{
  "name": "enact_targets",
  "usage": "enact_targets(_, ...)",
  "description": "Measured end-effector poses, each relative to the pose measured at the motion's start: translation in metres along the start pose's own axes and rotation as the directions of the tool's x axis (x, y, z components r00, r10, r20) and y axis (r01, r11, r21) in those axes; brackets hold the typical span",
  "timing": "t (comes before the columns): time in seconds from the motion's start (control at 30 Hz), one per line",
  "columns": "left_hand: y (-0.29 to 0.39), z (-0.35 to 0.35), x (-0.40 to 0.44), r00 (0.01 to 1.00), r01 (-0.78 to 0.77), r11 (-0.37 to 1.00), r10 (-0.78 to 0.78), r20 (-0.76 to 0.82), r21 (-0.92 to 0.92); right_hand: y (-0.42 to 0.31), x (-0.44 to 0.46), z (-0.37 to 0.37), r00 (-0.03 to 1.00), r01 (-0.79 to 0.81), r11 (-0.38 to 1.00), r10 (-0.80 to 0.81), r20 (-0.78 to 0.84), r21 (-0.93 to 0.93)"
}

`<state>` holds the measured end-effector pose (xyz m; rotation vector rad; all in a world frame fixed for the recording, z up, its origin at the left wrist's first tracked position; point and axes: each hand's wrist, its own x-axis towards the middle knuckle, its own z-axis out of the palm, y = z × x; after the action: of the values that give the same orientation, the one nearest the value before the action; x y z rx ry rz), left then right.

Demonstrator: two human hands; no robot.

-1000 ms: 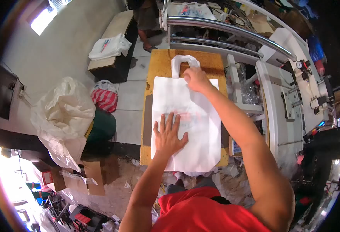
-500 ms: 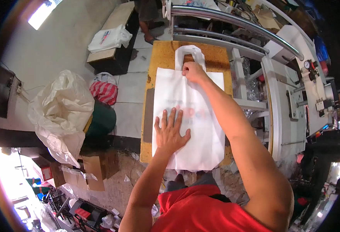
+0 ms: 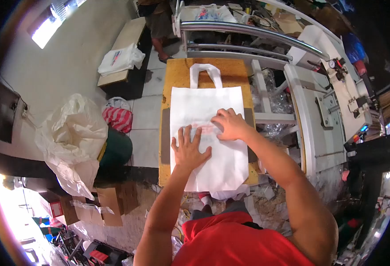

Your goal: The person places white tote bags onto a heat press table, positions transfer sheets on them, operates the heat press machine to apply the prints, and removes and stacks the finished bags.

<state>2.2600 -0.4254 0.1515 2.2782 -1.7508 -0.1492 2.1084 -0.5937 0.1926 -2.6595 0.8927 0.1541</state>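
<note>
A white bag (image 3: 212, 164) lies flat on a yellow wooden board (image 3: 173, 75), its handle loop pointing away from me at the top. Faint red print shows through the middle of the bag. My left hand (image 3: 189, 148) rests on the bag's left half with its fingers spread. On the right half, my right hand (image 3: 231, 125) touches the bag with bent, parted fingers and holds nothing. Part of a dark grey pad (image 3: 250, 133) sticks out from under the bag.
A machine with a metal bar (image 3: 252, 31) and white frame stands behind and to the right. Left are a large pale sack (image 3: 71, 133), a green bin (image 3: 116, 148) and a bench with white bags (image 3: 119, 60). A person (image 3: 157, 24) stands at the back.
My right hand has left the handle's base and come down towards me onto the bag's middle, its fingers opening. My left hand stays spread on the bag. The view has shifted slightly.
</note>
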Motion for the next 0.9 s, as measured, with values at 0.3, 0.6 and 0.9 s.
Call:
enact_targets(0.3, -0.031, -0.054, -0.025, 0.955, 0.054, 0.989, -0.091, -0.283, -0.137, -0.01, -0.094, -0.013, 0.824, 0.128, 0.955, 0.047, -0.565, 0.266)
enact_targets(0.6, -0.178, 0.09, -0.287, 0.798, 0.577, 0.814, -0.579, -0.165, -0.066, 0.134, -0.322, 0.239, 0.502, -0.529, 0.568, 0.808, -0.308, 0.63)
enact_targets(0.9, -0.14, 0.125, -0.416, 0.354, 0.345, 0.939, -0.143, 0.924, 0.013, 0.314, -0.322, 0.357, 0.549, -0.777, 0.556, 0.828, -0.116, 0.294)
